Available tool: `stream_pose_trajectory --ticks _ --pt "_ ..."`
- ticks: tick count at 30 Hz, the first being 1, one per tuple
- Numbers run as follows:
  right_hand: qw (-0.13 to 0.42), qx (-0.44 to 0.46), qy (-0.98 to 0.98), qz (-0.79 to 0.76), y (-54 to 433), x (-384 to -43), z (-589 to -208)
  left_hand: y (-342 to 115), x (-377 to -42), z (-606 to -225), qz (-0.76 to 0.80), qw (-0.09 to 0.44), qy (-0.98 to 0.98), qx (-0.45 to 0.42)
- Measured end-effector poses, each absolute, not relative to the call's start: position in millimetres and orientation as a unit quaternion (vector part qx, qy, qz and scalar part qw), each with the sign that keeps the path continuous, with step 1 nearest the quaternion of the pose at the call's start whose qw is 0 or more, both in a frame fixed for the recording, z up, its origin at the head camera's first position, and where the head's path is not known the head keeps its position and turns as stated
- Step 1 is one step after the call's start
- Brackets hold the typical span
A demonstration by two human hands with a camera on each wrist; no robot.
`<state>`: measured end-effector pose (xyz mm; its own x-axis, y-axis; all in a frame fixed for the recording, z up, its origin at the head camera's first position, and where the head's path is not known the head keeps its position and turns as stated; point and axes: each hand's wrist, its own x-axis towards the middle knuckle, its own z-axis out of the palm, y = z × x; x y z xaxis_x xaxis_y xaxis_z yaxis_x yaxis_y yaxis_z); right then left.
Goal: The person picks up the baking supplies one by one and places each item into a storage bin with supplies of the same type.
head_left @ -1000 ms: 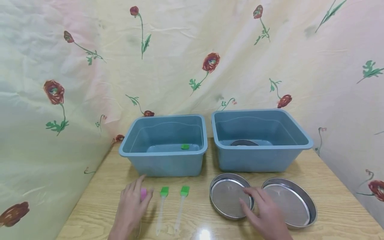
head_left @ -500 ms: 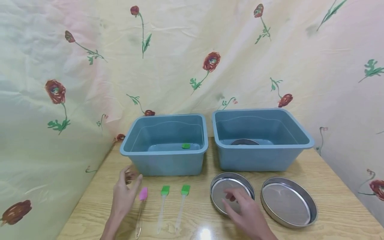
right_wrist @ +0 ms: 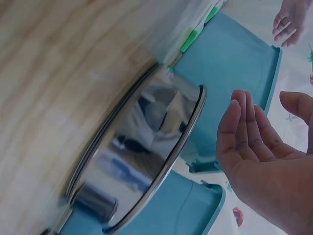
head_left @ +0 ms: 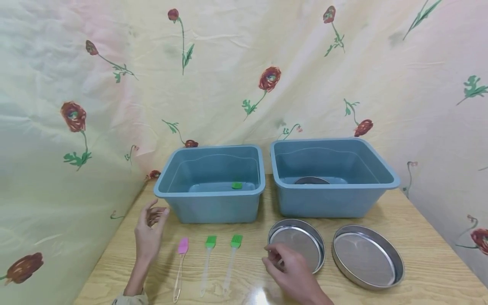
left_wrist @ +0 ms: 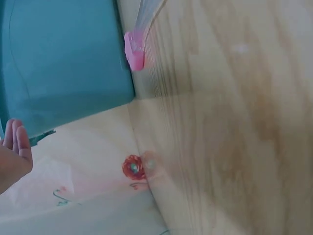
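My left hand (head_left: 149, 235) is raised over the table's left side, fingers loosely bent, with nothing in it. To its right lies a pastry brush with a pink head (head_left: 183, 245); two more brushes with green heads, the nearer green brush (head_left: 210, 242) and the farther green brush (head_left: 236, 241), lie beside it. My right hand (head_left: 287, 271) hovers at the left front of the smaller round sieve (head_left: 299, 243), overlapping its rim in the head view. In the right wrist view the fingers are loosely curved and hold nothing, apart from the sieve's shiny wall (right_wrist: 142, 142). A larger round sieve (head_left: 366, 256) lies farther right.
Two blue bins stand at the back: the left bin (head_left: 213, 207) has a green brush head (head_left: 237, 185) inside, and the right bin (head_left: 324, 203) holds a round sieve (head_left: 311, 180). A flowered cloth (head_left: 228, 84) hangs behind and at the sides of the wooden table (head_left: 126, 262).
My left hand has moved left and away from the pink brush, leaving it uncovered. The right hand has shifted left across the smaller sieve, away from the larger one.
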<state>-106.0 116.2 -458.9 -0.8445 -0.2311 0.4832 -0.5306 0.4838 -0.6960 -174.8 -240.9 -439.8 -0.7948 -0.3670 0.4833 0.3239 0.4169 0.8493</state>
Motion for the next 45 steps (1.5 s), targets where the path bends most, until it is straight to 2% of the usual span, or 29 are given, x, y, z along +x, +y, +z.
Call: stream_pose_trajectory --ticks 4,10,20,45 --pt "0.121 0.209 -0.854 0.461 110 -106 -459 -242 -180 -437 -0.533 0.344 -0.773 0.004" --pt "0.091 0.202 -0.869 0.441 103 -107 -458 -244 -189 -432 -0.53 0.356 -0.77 0.001" --pt "0.007 0.184 -0.866 0.464 96 -112 -456 -255 -200 -424 -0.552 0.317 -0.77 0.048" --pt "-0.021 0.151 -0.836 0.528 79 -134 -463 -265 -209 -412 -0.596 0.263 -0.755 0.072"
